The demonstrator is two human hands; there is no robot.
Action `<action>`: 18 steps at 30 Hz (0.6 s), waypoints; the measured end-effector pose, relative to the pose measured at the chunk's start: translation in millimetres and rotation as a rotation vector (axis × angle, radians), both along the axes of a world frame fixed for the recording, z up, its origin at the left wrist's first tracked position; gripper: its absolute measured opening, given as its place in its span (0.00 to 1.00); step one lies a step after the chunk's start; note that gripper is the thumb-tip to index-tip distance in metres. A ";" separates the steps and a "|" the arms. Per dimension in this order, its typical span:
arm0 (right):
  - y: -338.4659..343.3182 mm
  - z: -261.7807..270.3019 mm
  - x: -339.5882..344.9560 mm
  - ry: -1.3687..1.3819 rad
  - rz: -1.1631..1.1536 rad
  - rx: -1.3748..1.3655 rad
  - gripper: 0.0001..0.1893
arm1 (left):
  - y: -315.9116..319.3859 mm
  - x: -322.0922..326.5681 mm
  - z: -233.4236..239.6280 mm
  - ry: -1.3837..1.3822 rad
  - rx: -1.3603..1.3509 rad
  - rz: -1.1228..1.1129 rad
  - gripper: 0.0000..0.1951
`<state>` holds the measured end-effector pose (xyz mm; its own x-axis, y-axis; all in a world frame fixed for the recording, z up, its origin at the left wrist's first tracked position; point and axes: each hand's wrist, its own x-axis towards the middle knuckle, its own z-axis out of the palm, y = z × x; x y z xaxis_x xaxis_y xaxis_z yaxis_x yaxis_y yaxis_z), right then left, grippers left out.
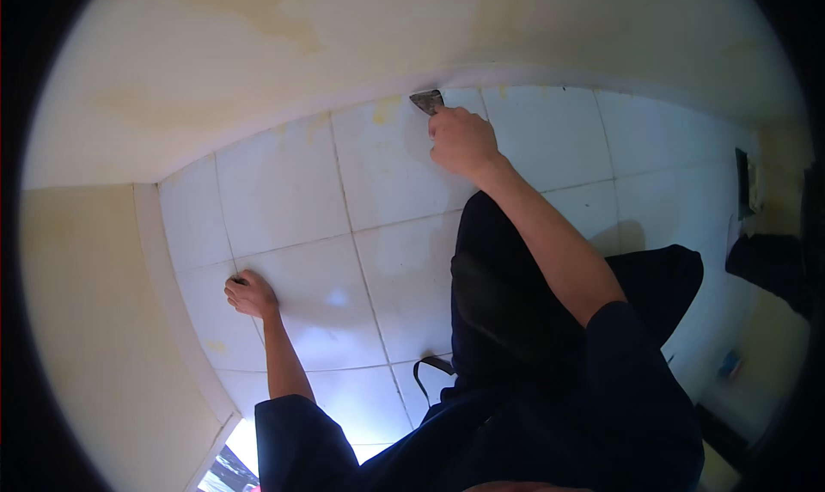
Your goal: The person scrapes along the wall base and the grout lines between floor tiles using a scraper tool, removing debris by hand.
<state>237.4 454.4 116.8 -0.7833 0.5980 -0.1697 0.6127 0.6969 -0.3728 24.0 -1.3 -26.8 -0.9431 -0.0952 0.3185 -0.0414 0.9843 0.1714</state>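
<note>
My right hand (465, 137) grips a putty knife (427, 101). Its stained, flared metal blade meets the white tile floor (290, 189) where the floor joins the wall; the handle is hidden in my fist. Yellowish stains (387, 110) mark the tiles just left of the blade. Off to the left, my left hand (251, 294) is curled and rests on the floor near a grout line. A small dark object (240, 280) shows between its thumb and fingers, too covered to name.
A blotchy cream wall (258, 54) runs across the front, and another wall (90, 266) stands at left with a pale skirting (174, 311). My bent knees in dark trousers (503, 298) fill the middle. A black strap (422, 373) lies beside them. Dark items (767, 260) sit at far right.
</note>
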 end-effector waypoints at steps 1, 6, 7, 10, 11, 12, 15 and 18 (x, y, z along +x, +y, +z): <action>-6.2 -1.2 0.2 0.000 0.010 0.002 0.10 | -2.2 2.6 -0.2 0.000 0.002 0.010 0.15; -12.9 -9.9 2.9 0.094 -0.035 0.041 0.11 | 9.7 1.4 1.7 -0.040 0.031 0.040 0.15; -16.8 -15.0 2.3 0.098 -0.031 0.046 0.11 | 7.8 1.4 0.7 -0.036 0.036 0.043 0.15; -37.2 -17.4 3.0 -0.023 -0.057 0.024 0.10 | 2.6 0.3 1.8 -0.018 0.041 0.015 0.15; -40.9 -10.5 8.1 -0.051 -0.018 -0.028 0.11 | 3.4 3.2 3.1 -0.054 0.041 0.038 0.16; -41.5 -1.2 15.1 -0.087 0.019 -0.078 0.12 | 5.0 6.5 4.2 -0.098 0.043 0.057 0.16; -34.9 28.2 37.3 -0.146 0.000 -0.168 0.16 | 5.3 9.2 4.4 -0.037 0.064 0.024 0.16; -21.3 60.6 63.3 -0.146 -0.015 -0.195 0.19 | 7.1 8.5 9.1 -0.074 0.035 0.013 0.19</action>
